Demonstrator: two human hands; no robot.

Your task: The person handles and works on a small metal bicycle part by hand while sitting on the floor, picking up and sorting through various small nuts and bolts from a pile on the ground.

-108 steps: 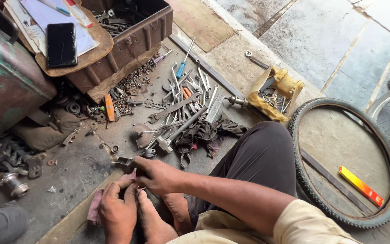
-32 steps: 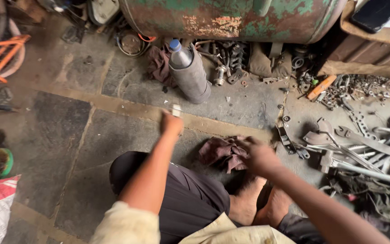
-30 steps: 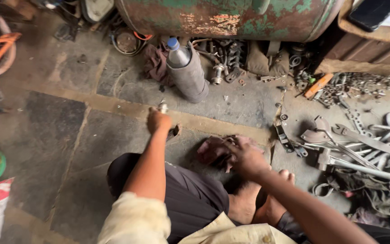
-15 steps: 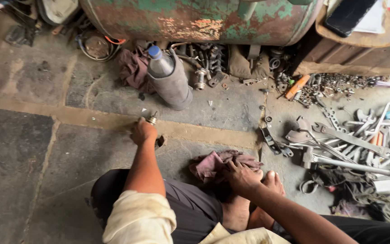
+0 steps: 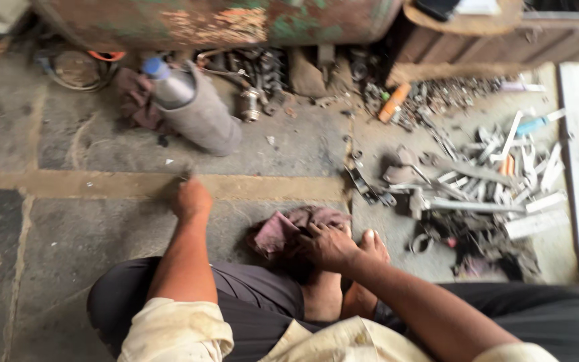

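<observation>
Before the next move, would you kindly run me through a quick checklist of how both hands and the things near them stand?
1. Left hand closed and reaching to the stone floor: ok.
2. What the left hand holds: cannot tell, blurred.
3. Right hand resting on the maroon rag: ok.
4. Rag lying by the bare feet: ok.
5. Grey cylinder with a blue cap apart from the left hand: ok.
6. Loose metal tools tidy: not ok, scattered.

A single head-worn camera looked steeply down from just above the seated person's lap, facing forward over the stone floor [image 5: 68, 234]. The view reached a rusty tank [image 5: 222, 20] at the top edge and scattered tools [image 5: 497, 188] at the right.
</observation>
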